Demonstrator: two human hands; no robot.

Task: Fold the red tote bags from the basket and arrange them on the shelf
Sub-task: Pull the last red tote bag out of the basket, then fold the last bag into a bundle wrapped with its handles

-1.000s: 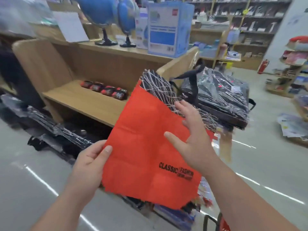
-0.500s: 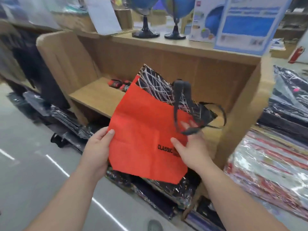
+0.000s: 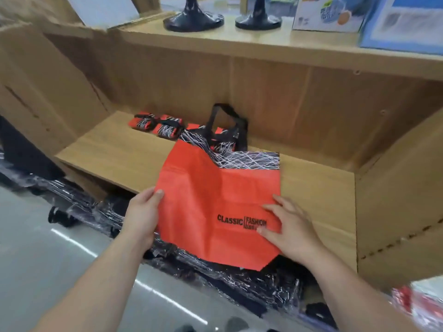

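A red tote bag point(image 3: 211, 200) with a black-and-white scribble band, black handles and "CLASSIC FASHION" lettering lies spread on the wooden shelf point(image 3: 107, 152), its lower edge hanging past the front. My left hand point(image 3: 143, 212) pinches the bag's left edge. My right hand point(image 3: 287, 226) lies flat with fingers spread on the bag's lower right corner. Several folded red tote bags point(image 3: 155, 125) sit in a row at the back of the shelf, partly hidden behind the bag's upright handles point(image 3: 227, 123).
The shelf bay has wooden side walls and a top board point(image 3: 263, 44) carrying two black globe stands and blue boxes point(image 3: 402, 22). Plastic-wrapped dark bags point(image 3: 239, 283) fill the space under the shelf. Grey shiny floor lies at the lower left.
I have stepped closer to the shelf. The bag went from held up in the air to laid down on the shelf board, and my right hand now lies flat on it.
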